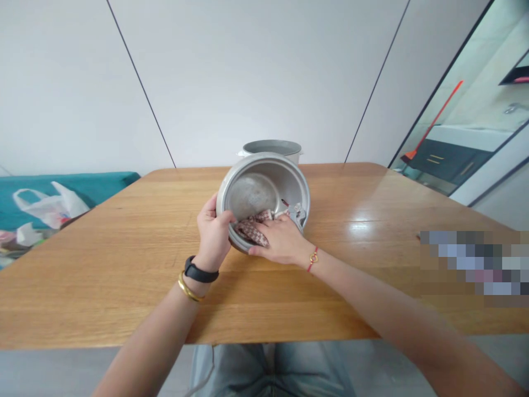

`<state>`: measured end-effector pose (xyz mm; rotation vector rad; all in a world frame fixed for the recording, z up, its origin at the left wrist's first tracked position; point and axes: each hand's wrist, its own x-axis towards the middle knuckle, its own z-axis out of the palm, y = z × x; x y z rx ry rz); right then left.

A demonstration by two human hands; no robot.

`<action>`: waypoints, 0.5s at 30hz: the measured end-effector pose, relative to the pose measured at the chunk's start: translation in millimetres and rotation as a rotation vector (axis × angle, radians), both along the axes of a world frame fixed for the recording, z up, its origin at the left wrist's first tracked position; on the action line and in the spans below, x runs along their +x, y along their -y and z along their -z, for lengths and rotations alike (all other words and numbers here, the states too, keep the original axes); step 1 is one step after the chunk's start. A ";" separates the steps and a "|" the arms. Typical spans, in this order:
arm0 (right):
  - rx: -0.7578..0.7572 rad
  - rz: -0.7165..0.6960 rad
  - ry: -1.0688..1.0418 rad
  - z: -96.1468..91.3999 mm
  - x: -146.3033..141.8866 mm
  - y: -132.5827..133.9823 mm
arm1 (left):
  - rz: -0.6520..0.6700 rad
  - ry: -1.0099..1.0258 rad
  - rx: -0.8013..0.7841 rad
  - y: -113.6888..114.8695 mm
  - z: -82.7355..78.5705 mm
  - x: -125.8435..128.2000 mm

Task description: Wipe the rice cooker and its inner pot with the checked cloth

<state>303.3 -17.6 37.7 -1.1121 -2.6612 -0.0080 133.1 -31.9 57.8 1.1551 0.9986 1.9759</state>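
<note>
A silver-grey metal inner pot [252, 190] is tilted so that its open mouth faces me. My left hand [214, 229] grips the pot's left rim, thumb over the edge and fingers around the outside. Inside the lower part of the pot lies a brown-and-white patterned cloth [252, 231]. My right hand [281, 237] reaches in over the lower rim and presses on the cloth, its fingertips partly hidden in the folds. Right behind the pot stands a white round cooker body [292, 156] with a grey rim, partly covered by the pot.
The wooden table [136, 264] reaches back to a white panelled wall [248, 71]. At the left, a white plastic bag [53, 204] lies on a teal seat [103, 184]. A pixelated patch hides the table's right side. Beyond stands an orange-handled broom [438, 118].
</note>
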 end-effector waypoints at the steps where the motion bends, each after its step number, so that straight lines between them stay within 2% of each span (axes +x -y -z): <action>1: 0.018 0.000 0.051 2.8 6.3 0.7 | 0.016 -0.016 -0.016 0.0 1.1 0.0; 6: 0.080 -0.009 0.106 17.3 18.3 2.7 | 0.100 -0.080 -0.035 -4.2 3.1 1.6; 8: 0.083 -0.001 0.100 16.6 14.2 3.2 | 0.142 -0.093 -0.059 -13.3 -7.2 1.8; 12: -0.004 0.071 0.023 3.5 -0.4 2.3 | 0.281 -0.141 -0.157 -41.0 -43.7 0.9; 13: -0.034 0.098 -0.009 0.1 -3.4 2.5 | 0.279 -0.142 -0.148 -45.3 -50.4 0.6; 15: -0.083 0.137 -0.069 -4.0 -6.9 4.7 | 0.172 -0.128 -0.083 -44.7 -52.2 1.0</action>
